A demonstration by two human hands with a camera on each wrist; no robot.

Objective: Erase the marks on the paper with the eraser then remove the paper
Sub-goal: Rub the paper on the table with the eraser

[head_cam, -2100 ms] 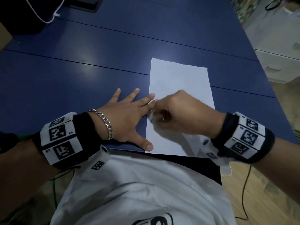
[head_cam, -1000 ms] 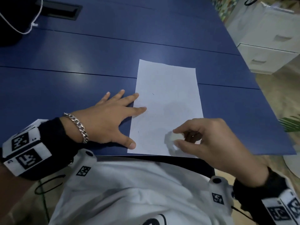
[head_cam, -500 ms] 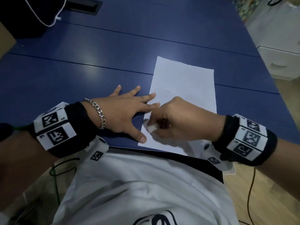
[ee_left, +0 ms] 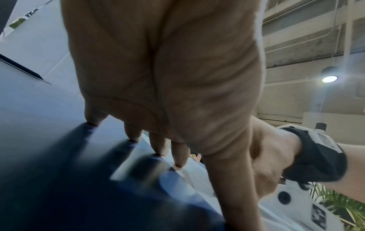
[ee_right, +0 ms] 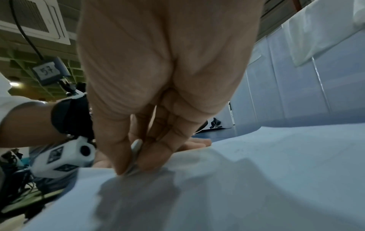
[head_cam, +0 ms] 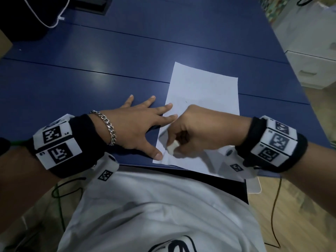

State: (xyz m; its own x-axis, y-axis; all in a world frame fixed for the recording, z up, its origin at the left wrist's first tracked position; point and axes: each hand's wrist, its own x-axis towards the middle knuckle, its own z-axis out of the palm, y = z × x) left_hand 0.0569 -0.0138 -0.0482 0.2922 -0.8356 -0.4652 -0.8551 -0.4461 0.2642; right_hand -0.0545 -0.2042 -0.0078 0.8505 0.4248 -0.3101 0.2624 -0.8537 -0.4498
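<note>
A white sheet of paper (head_cam: 203, 91) lies on the blue table (head_cam: 91, 57), its near edge at the table's front. My left hand (head_cam: 138, 128) lies flat and spread on the table, with the index and middle fingertips and the thumb tip on the paper's left edge. My right hand (head_cam: 192, 131) pinches a small white eraser (head_cam: 172, 146) and presses it down on the paper's lower left part. In the right wrist view the eraser (ee_right: 136, 145) shows between thumb and fingers, touching the paper (ee_right: 276, 164). One tiny dark mark (head_cam: 186, 102) shows above the right hand.
A white cable (head_cam: 45, 20) and a dark recessed panel (head_cam: 94, 6) lie at the table's far left. White drawers (head_cam: 312, 70) stand to the right beyond the table edge. Cables hang down by my lap on both sides.
One second ago my right hand held the eraser at the paper's lower right; it has come back to the lower left part beside my left hand. The left hand has stayed flat.
</note>
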